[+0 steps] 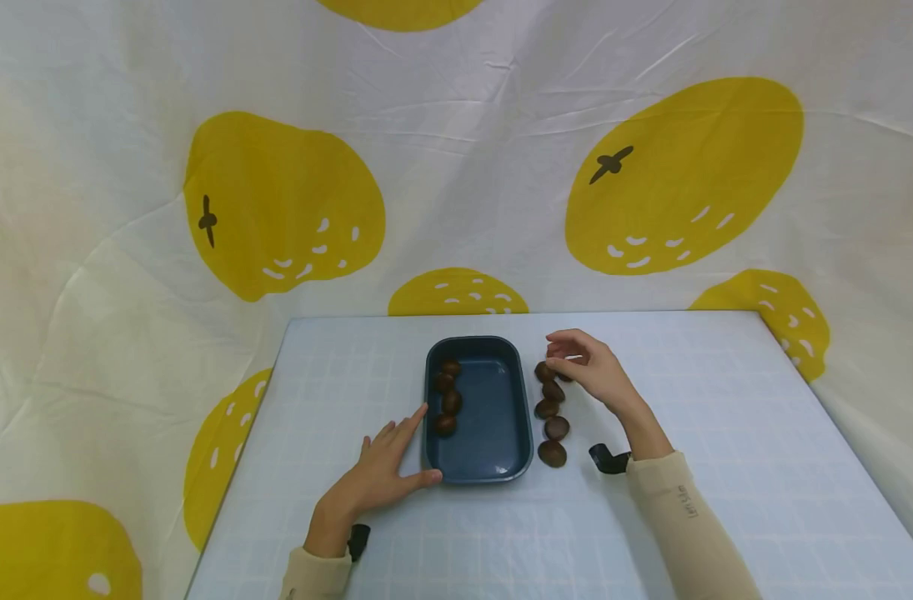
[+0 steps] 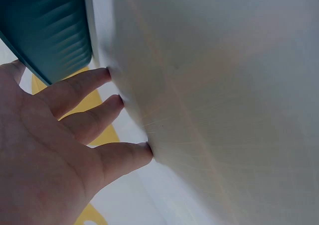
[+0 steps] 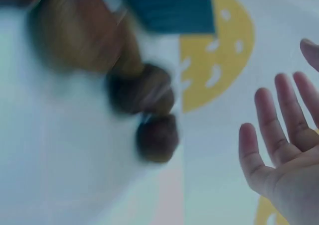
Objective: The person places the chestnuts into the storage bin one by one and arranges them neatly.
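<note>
A dark blue rectangular tray (image 1: 494,446) lies on the table, with several brown chestnuts (image 1: 452,402) in a line along its left side. My left hand (image 1: 377,475) is at the tray's left side, fingers spread, thumb and index finger at its wall. In the left wrist view, other fingertips (image 2: 117,100) rest on the tabletop. More chestnuts (image 1: 557,428) form an uneven column on the table, right of the tray. Over the far end of this column is my right hand (image 1: 594,371). Its fingers (image 3: 271,120) are loosely bent and hold nothing in the right wrist view, where the chestnuts are blurred.
The pale checked tabletop (image 1: 726,417) ends at a white cloth backdrop (image 1: 471,167) printed with large yellow fruit. Black wrist devices (image 1: 609,460) show beside both cuffs. The tray's right half shows bare bottom.
</note>
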The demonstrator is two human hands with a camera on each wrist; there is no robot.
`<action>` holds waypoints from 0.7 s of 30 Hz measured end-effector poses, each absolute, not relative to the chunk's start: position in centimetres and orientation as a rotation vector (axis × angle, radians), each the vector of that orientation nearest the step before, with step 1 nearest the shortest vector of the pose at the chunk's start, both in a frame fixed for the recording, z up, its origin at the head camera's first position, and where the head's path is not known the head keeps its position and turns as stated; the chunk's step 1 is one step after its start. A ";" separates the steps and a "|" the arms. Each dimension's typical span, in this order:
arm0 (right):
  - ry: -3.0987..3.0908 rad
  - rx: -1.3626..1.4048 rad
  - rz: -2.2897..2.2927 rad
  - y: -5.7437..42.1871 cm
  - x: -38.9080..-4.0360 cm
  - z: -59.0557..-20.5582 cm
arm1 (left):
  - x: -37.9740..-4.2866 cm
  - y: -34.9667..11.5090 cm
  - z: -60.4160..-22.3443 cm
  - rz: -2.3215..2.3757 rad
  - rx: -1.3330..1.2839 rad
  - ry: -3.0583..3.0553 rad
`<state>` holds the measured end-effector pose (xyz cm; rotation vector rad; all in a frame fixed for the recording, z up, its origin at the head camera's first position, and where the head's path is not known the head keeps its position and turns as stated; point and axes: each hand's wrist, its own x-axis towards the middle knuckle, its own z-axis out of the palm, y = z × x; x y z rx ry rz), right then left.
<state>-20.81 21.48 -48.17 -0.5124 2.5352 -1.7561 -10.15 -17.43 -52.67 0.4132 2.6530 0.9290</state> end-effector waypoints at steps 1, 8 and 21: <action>2.552 -0.486 -1.756 22.0 -20.9 -48.6 | -10.2 -17.4 -52.7 0.930 0.413 2.655; 2.633 -0.247 -1.672 24.8 -21.5 -51.2 | -10.2 -17.5 -52.9 0.930 0.419 2.658; 2.533 -0.076 -1.551 25.9 -22.6 -55.2 | -10.1 -17.4 -52.6 0.928 0.432 2.649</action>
